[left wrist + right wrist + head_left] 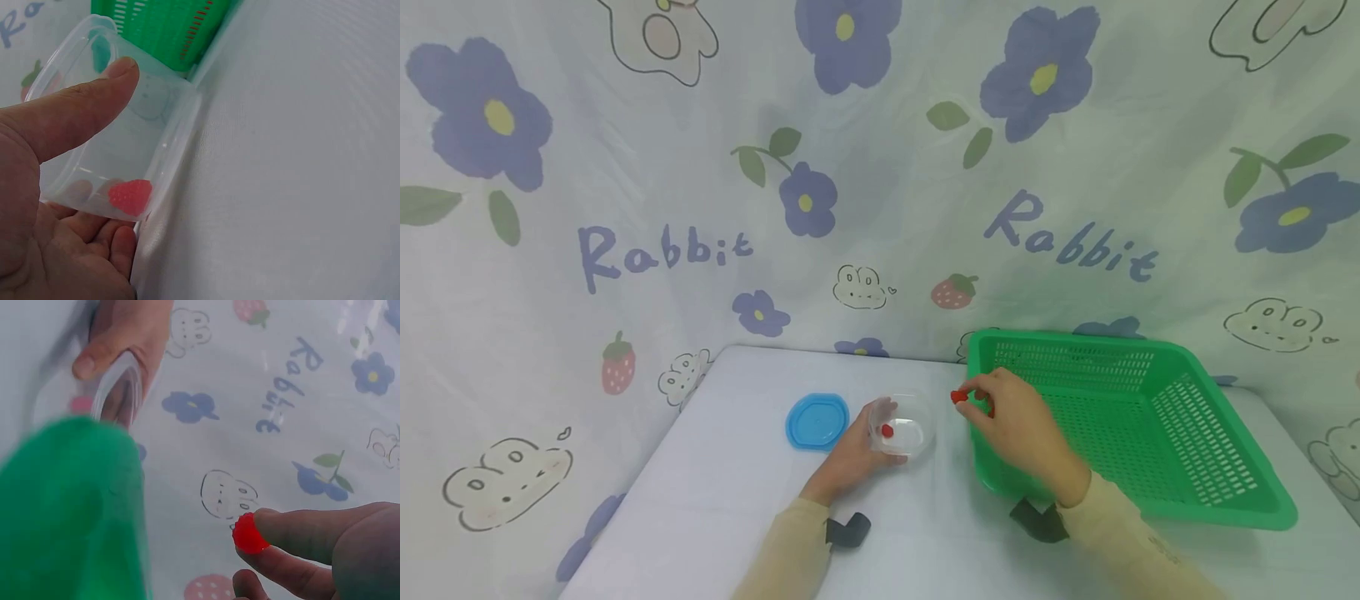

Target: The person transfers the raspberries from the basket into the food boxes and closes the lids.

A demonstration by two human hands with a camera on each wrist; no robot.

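My left hand (848, 454) grips a clear round plastic container (917, 408) on the white table, thumb on one side and fingers on the other. Inside it lies one red raspberry (130, 197). Over the near-left rim of the green basket, my right hand (1018, 425) pinches another raspberry (250, 534) between thumb and fingertips. A second bit of red (991, 408) shows by its lower fingers, too hidden to identify. The basket's edge blurs in front of the container in the right wrist view.
A blue lid (817, 422) lies on the table left of the container. The large green slotted basket (1232, 408) stands on the right. Behind the table hangs a printed cloth (895, 208) with flowers and rabbits. Dark straps (850, 531) stick out near both wrists.
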